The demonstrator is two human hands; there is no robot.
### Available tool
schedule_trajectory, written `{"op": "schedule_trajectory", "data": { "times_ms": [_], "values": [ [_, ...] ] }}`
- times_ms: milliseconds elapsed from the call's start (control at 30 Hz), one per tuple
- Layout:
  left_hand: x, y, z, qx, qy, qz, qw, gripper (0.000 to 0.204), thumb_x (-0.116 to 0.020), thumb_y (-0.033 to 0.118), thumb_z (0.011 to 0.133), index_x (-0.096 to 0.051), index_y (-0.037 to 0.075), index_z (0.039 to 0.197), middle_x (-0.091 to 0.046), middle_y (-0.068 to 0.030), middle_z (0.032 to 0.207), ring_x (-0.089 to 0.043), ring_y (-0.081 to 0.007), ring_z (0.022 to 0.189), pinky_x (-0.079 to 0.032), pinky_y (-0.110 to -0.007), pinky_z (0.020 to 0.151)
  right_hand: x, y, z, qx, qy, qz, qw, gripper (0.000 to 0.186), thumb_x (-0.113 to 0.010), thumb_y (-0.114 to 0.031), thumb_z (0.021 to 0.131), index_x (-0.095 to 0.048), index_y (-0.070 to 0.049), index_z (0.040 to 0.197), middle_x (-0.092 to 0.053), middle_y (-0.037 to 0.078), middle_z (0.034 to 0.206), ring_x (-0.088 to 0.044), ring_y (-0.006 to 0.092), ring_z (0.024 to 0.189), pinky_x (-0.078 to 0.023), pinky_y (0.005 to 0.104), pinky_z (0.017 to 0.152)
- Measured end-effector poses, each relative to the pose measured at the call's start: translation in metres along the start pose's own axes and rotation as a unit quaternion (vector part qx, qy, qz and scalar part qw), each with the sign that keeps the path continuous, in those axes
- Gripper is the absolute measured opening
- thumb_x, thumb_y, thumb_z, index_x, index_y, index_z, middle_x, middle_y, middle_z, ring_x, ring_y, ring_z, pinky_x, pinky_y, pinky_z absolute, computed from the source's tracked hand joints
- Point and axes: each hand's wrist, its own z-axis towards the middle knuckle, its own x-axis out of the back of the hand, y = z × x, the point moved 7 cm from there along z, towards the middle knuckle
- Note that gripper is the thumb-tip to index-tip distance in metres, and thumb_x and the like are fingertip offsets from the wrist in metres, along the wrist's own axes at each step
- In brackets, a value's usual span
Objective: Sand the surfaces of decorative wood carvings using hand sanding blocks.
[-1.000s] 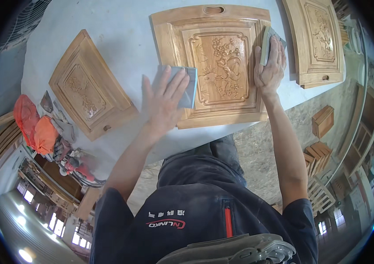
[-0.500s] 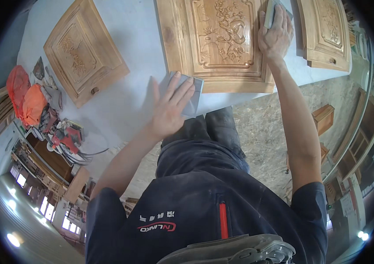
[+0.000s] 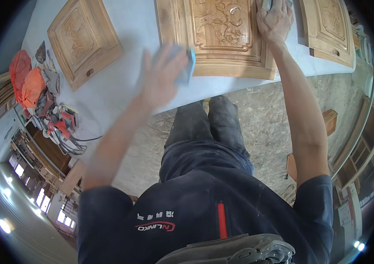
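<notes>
Beneath the left fingers (image 3: pixel 171 68), outstretched, parted and unclenched, with the thumb well out to the side: a flat blue-grey pad (image 3: pixel 186 72), covered in part. Blurred here, so impossible to tell whether pressed down or slightly raised. Within the right fingers (image 3: pixel 277 6), bent and gripping: a pale grey pad (image 3: pixel 267 4), cut off by the upper edge of the view.

Between both sets of fingers: a carved wooden panel (image 3: pixel 222 39), with raised branches inside a moulded frame, near left corner partly hidden by the left fingers and the blue-grey pad, right edge close by the right fingers.

Farther out, well left of the left fingers: a second panel (image 3: pixel 77 39), set aslant. Near the right fingers, on their right: a third panel (image 3: pixel 328 24). Under these panels: a pale surface (image 3: pixel 136 22). Far left of the left fingers: a red bag (image 3: pixel 19 70), an orange bag (image 3: pixel 33 88) and, lower down, a red power tool (image 3: pixel 66 123) with black cord. Well below the right fingers: mottled floor (image 3: pixel 266 105) and, farther right, a wooden box (image 3: pixel 330 122).
</notes>
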Motion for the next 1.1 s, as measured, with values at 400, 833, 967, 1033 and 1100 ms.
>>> {"op": "schedule_trajectory", "data": {
  "times_ms": [400,833,967,1033,1100],
  "values": [
    [-0.011,-0.051,0.022,0.245,0.352,-0.074,0.9,0.068,-0.056,0.041,0.103,-0.044,0.026,0.169,-0.038,-0.0106,0.176,-0.032,-0.0324,0.164,-0.01,-0.065,0.129,0.043,0.03,-0.122,0.317,-0.003,0.03,0.948,0.061,-0.069,-0.011,0.096,-0.056,-0.009,0.156,-0.066,0.015,0.15,-0.058,0.0345,0.141,-0.046,0.0496,0.121],
    [-0.017,-0.055,0.021,0.207,0.369,-0.126,0.897,0.083,-0.072,0.041,0.091,-0.044,0.029,0.168,-0.038,-0.0107,0.176,-0.033,-0.0324,0.163,-0.013,-0.065,0.128,0.027,-0.053,-0.203,0.319,-0.077,0.129,0.936,0.058,-0.071,-0.03,0.099,-0.059,-0.007,0.151,-0.062,0.011,0.156,-0.056,0.0292,0.146,-0.033,0.0552,0.128],
    [-0.02,-0.055,0.021,0.217,0.363,-0.112,0.899,0.083,-0.072,0.042,0.091,-0.043,0.029,0.169,-0.038,-0.0104,0.176,-0.033,-0.0322,0.163,-0.013,-0.065,0.128,0.047,0.001,-0.195,0.285,-0.082,-0.022,0.955,0.05,-0.069,-0.025,0.098,-0.063,-0.007,0.145,-0.065,0.012,0.152,-0.056,0.0287,0.147,-0.026,0.0661,0.129],
    [-0.024,-0.053,0.028,0.22,0.364,-0.108,0.899,0.083,-0.071,0.042,0.091,-0.044,0.029,0.169,-0.039,-0.0106,0.176,-0.034,-0.032,0.163,-0.014,-0.066,0.128,0.045,-0.029,-0.203,0.263,-0.03,0.048,0.963,0.05,-0.068,-0.023,0.097,-0.063,-0.007,0.144,-0.066,0.012,0.151,-0.057,0.0294,0.146,-0.025,0.0661,0.129],
    [-0.026,-0.055,0.034,0.217,0.368,-0.103,0.898,0.083,-0.071,0.042,0.091,-0.044,0.029,0.168,-0.039,-0.0107,0.176,-0.034,-0.0319,0.163,-0.014,-0.066,0.128,0.029,-0.089,-0.214,0.25,-0.029,0.144,0.957,0.052,-0.07,-0.021,0.096,-0.062,-0.006,0.144,-0.066,0.012,0.149,-0.059,0.0314,0.142,-0.024,0.0661,0.129]
  ]
}}
